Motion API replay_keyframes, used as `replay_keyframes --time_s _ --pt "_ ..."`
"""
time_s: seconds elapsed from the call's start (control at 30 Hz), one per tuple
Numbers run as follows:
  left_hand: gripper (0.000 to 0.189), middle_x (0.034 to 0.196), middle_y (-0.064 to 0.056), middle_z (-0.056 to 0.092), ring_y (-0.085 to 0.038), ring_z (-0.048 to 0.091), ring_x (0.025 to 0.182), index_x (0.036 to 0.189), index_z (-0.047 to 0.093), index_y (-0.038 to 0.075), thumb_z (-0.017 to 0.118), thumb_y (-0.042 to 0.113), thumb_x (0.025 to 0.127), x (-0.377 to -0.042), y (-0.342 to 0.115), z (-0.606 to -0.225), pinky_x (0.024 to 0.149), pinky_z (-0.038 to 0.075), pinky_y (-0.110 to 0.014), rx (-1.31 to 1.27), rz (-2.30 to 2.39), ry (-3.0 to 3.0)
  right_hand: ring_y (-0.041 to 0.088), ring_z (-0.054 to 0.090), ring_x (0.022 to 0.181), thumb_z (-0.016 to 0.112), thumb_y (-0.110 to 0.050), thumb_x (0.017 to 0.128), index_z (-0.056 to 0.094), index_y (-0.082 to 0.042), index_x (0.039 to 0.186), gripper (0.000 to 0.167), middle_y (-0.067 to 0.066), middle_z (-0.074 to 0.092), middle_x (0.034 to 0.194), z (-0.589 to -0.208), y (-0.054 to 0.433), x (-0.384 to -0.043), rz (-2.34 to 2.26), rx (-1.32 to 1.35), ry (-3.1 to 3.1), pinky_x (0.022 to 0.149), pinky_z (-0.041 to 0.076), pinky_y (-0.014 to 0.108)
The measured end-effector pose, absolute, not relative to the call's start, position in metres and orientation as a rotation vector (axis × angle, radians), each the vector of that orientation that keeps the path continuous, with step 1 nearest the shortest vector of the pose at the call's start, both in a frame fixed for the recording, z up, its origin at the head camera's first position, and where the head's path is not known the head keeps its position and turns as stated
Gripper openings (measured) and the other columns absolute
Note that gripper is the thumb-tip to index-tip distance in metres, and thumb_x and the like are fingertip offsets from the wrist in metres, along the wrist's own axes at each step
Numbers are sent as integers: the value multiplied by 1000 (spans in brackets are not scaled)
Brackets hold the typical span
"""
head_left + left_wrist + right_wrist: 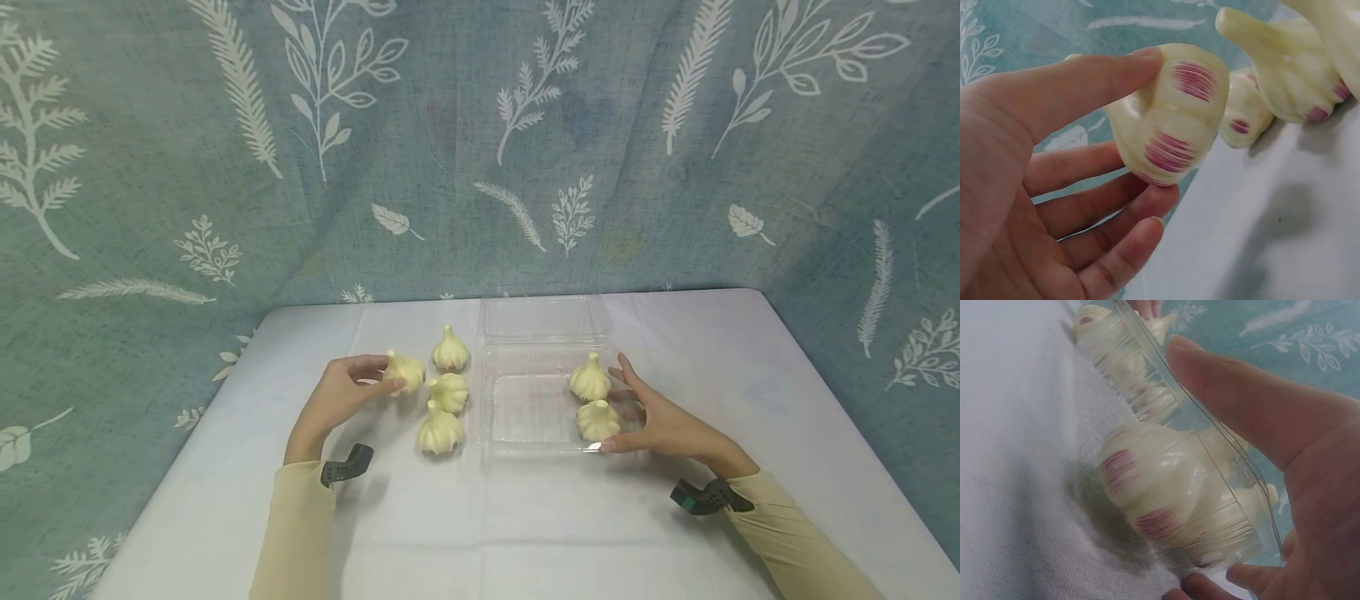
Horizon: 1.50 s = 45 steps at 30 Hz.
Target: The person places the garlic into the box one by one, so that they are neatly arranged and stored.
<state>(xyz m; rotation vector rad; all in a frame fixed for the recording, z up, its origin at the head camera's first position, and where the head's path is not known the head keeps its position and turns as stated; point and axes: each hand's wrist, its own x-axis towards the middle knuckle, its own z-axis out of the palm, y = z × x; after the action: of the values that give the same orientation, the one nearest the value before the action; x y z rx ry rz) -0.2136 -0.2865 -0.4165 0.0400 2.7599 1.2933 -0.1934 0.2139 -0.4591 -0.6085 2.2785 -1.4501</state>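
Observation:
Between thumb and fingers, my left hand (347, 392) pinches a garlic bulb (406, 372) above the left of the table. Pink streaks mark that bulb (1179, 119) in the left wrist view. Just right of it, three more garlic bulbs stand in a column, the back one (450, 350) with its stem up. My right hand (663, 421) grips the right side of a clear plastic box (525, 446), thumb on the front rim (1175, 381). Two garlic bulbs sit inside against its right wall, one bulb (589, 379) behind the other (597, 422).
The box's clear lid (543, 317) lies folded open toward the back. A white cloth (540, 533) covers the table. Behind it hangs a blue-green curtain (450, 150) with white leaf prints, which also runs along both sides.

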Motion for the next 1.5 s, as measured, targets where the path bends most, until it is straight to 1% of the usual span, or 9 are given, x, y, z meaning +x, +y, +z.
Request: replay_keyframes --time_s 0.23,0.43,0.77,0.87,0.97,1.07,1.2,1.33,1.5 --pt "70 138 -11 69 -32 70 116 139 65 12 80 56 86 -211 -281 -408 98 58 -48 85 1349 2803 55 27 152 90 -27 80 -23 -7 162 140 25 1 173 -457 213 -192 -1453 -610 2276 118 33 71" --pt "67 138 -7 69 -30 69 116 136 67 15 80 58 85 -209 -274 -402 100 55 -46 67 1394 2803 55 28 152 90 -26 81 -23 -7 162 139 25 1 173 -459 214 -193 -1457 -616 2276 118 33 70" --pt "71 136 -6 70 -26 69 112 140 64 17 81 58 84 -202 -253 -388 97 54 -39 35 1464 2799 55 29 151 90 -28 81 -22 -7 162 140 26 2 173 -456 214 -192 -1451 -611 2284 118 32 72" --pt "72 137 -7 69 -25 68 113 141 63 16 81 56 84 -200 -247 -385 97 54 -36 41 1507 2796 55 29 151 90 -28 80 -22 -6 162 140 26 3 173 -456 214 -191 -1448 -606 2291 118 33 71" --pt "69 138 -6 68 -21 66 117 139 64 16 82 54 85 -201 -241 -384 96 53 -30 55 1558 2805 54 29 152 90 -30 80 -21 -6 162 140 26 4 173 -456 213 -192 -1441 -601 2297 118 33 72" --pt "63 134 -6 69 -14 65 117 137 66 15 82 49 86 -201 -236 -383 93 53 -22 81 1614 2815 54 29 152 91 -31 80 -20 -7 162 140 25 4 173 -456 212 -193 -1442 -595 2294 117 33 72" --pt "57 127 -7 72 -8 66 108 133 69 14 84 44 86 -201 -226 -382 87 54 -17 117 1694 2811 53 28 152 91 -30 80 -20 -8 162 140 25 3 173 -458 212 -193 -1447 -590 2281 117 34 71" --pt "55 125 -8 73 -4 67 104 130 71 13 86 40 85 -201 -215 -379 86 55 -20 135 1757 2809 54 27 153 90 -28 81 -21 -7 162 140 25 2 173 -457 213 -193 -1441 -597 2281 117 34 71" --pt "52 124 -7 74 -4 67 101 128 72 13 86 37 85 -202 -201 -377 86 56 -25 160 1805 2801 54 27 153 90 -30 80 -21 -7 162 140 26 3 173 -456 213 -193 -1417 -595 2299 118 32 73"
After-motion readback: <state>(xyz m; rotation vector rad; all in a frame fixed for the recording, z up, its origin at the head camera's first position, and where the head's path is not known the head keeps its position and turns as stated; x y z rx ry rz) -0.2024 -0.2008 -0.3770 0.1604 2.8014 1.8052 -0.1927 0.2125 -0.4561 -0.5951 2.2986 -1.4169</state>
